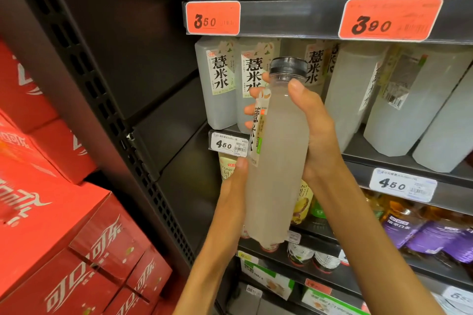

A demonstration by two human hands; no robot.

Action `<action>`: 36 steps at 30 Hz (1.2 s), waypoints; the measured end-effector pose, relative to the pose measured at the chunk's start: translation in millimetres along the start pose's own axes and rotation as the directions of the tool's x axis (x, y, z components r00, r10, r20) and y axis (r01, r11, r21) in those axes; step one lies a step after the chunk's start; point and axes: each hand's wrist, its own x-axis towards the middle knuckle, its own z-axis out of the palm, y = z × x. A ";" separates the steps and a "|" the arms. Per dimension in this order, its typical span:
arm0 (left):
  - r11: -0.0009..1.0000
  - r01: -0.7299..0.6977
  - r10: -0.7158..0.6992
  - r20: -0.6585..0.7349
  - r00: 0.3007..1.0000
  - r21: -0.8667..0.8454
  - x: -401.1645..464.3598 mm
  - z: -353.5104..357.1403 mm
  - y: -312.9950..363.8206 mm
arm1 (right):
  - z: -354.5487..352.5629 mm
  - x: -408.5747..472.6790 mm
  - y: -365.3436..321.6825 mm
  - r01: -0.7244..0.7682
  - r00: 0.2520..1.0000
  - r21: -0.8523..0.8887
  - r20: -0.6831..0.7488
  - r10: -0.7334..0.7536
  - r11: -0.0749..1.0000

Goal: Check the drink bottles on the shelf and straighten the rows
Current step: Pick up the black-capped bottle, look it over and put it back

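At six o'clock of the shelf row point(256, 79), we are gripping the cloudy bottle point(276, 161) with our right hand point(314, 135) wrapped round it and our left hand point(238, 181) propping it, risking toppling neighbours on reinsertion.

Right hand point(314, 133) gripping bottle point(276, 161) upper body; left hand point(234, 186) fingers supporting lower side.
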 end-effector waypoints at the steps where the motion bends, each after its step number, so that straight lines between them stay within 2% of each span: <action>1: 0.999 -0.029 0.029 -0.024 0.999 0.029 0.9 -1.1 1.2 | 0.0 -0.5 0.4 0.025 0.999 -0.050 -0.024 -0.027 0.998; 6: 0.987 -0.141 0.143 -0.021 0.989 0.083 -2.4 6.2 8.4 | 7.1 -4.5 3.7 0.108 0.988 -0.237 -0.083 -0.131 0.966; 9: 0.987 -0.151 0.153 -0.031 0.988 0.049 -3.0 7.1 8.9 | 9.7 -2.6 1.9 0.087 0.992 -0.282 -0.062 -0.108 0.956; 11: 0.992 -0.125 0.125 -0.002 0.992 -0.009 -4.8 2.0 9.3 | 8.8 0.6 -2.1 0.060 0.996 -0.238 -0.055 -0.075 0.969; 14: 0.991 -0.007 0.024 0.122 0.992 -0.137 -9.2 -3.8 13.5 | 6.3 5.2 -8.8 0.037 0.998 -0.129 -0.052 -0.044 0.991; 18: 0.972 0.079 -0.035 0.198 0.980 -0.219 -7.9 -1.0 9.0 | 8.6 9.0 -11.1 -0.067 0.998 -0.098 0.014 0.069 0.993; 22: 0.995 0.019 -0.007 0.124 0.992 -0.098 -5.6 -3.6 5.7 | 3.8 9.4 -12.9 -0.004 1.000 -0.070 -0.019 0.003 0.998; 26: 0.996 -0.083 0.083 0.022 0.996 0.014 -4.0 -2.4 8.4 | 6.2 4.0 -15.3 0.108 0.985 -0.219 -0.105 -0.134 0.970; 30: 0.993 -0.114 0.114 -0.018 0.993 0.013 -3.7 8.3 10.0 | 12.1 1.4 -14.8 0.076 0.982 -0.293 -0.141 -0.122 0.953; 33: 0.994 -0.086 0.085 -0.007 0.996 -0.064 -5.5 3.1 10.0 | 6.9 5.3 -20.1 0.007 0.999 -0.164 -0.042 -0.014 0.986; 36: 0.987 0.002 0.005 0.039 0.999 -0.163 -7.1 -0.7 8.2 | 2.6 11.2 -15.3 -0.102 0.995 -0.036 0.008 0.102 0.994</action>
